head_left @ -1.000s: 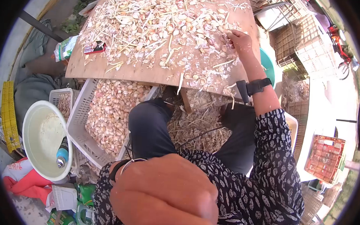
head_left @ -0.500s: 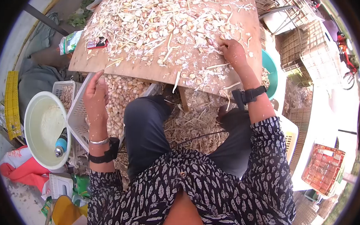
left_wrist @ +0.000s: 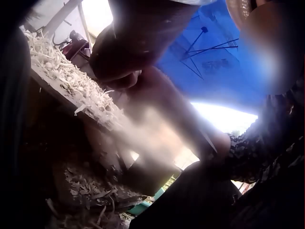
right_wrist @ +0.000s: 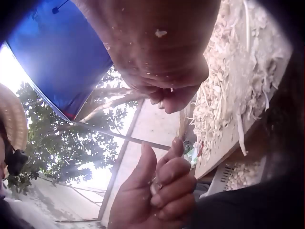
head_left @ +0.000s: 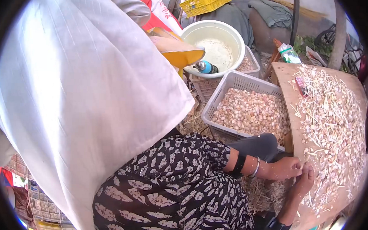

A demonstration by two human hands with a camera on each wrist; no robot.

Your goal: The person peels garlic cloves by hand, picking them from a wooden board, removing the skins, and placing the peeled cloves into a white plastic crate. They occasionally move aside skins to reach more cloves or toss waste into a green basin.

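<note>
My left hand (head_left: 286, 168) and right hand (head_left: 305, 178) meet fingertip to fingertip at the near edge of a wooden board (head_left: 284, 74). Loose garlic cloves, skins and dry stalks (head_left: 335, 121) cover much of that board. In the right wrist view, the left hand (right_wrist: 155, 193) has curled fingers around a pale garlic clove (right_wrist: 154, 187). Above it, the right hand (right_wrist: 162, 57) pinches a small pale piece (right_wrist: 161, 104) between thumb and finger; mostly hidden, it looks like garlic. The left wrist view is dark and blurred around the hands.
Left of the board stands a grey plastic crate (head_left: 211, 106) full of garlic cloves (head_left: 252, 112). Behind it a pale basin (head_left: 191, 41) holds a blue bottle (head_left: 205, 67). A large pale cloth (head_left: 70, 89) fills the left side. On the board lies a small red keypad device (head_left: 301, 86).
The head view has swung to the left. My left hand, close to the camera at first and then over the crate, has come to the right hand, which has left the pile on the board.
</note>
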